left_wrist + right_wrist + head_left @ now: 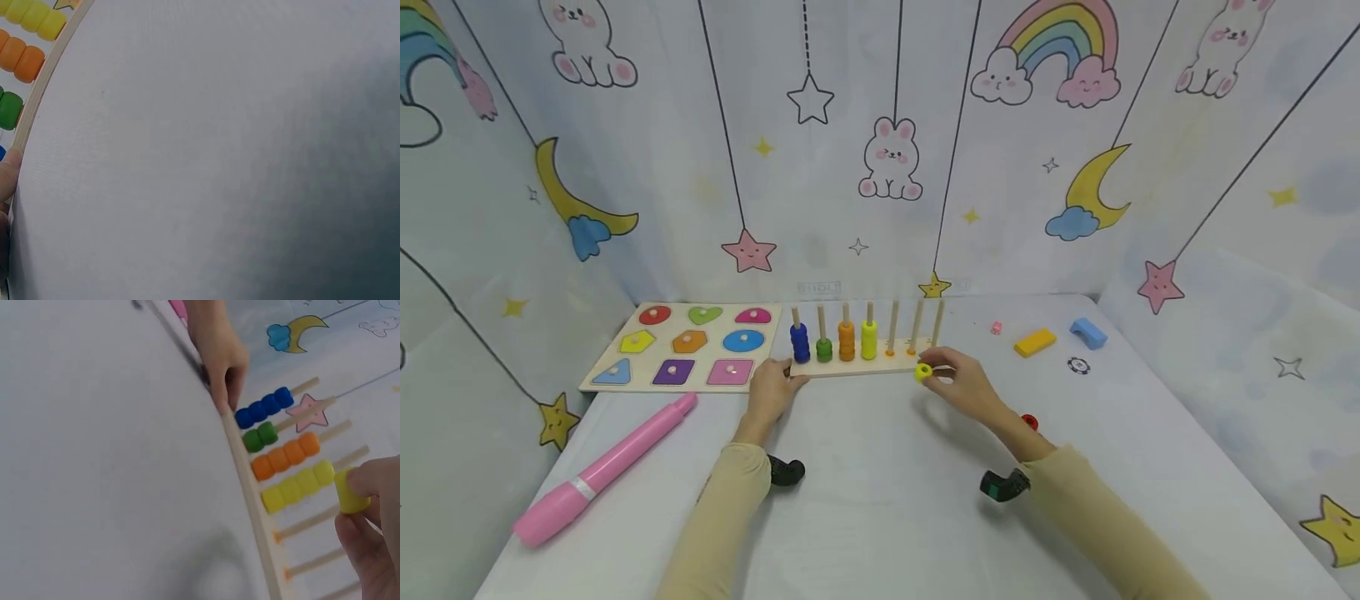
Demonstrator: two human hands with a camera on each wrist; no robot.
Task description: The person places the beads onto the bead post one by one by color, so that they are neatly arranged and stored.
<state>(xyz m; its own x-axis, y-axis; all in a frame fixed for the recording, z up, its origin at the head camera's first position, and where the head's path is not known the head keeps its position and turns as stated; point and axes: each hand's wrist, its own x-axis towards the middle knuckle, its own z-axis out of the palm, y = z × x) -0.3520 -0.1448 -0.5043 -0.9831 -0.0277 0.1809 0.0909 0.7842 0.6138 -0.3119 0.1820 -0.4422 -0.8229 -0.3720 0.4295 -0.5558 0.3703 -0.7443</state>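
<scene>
A wooden bead-stacking rack [857,370] with a row of upright pegs stands at the back of the table. Blue beads [800,343], green beads [824,349], orange beads [847,341] and yellow beads [868,340] fill its left pegs; the three right pegs are bare. At the rack's left end, my left hand [769,393] grips the base between thumb and fingers. My right hand [964,385] pinches a loose yellow bead [352,492] in front of the right pegs. In the right wrist view this bead appears close to the top of the yellow stack.
A wooden shape puzzle [647,367] lies left of the rack, with a pink tube-like stick [617,458] before it. On the right are a yellow block [1035,342], a blue arched block [1088,333], a patterned disc [1078,366], a small pink piece [996,328] and a red ring [1030,422].
</scene>
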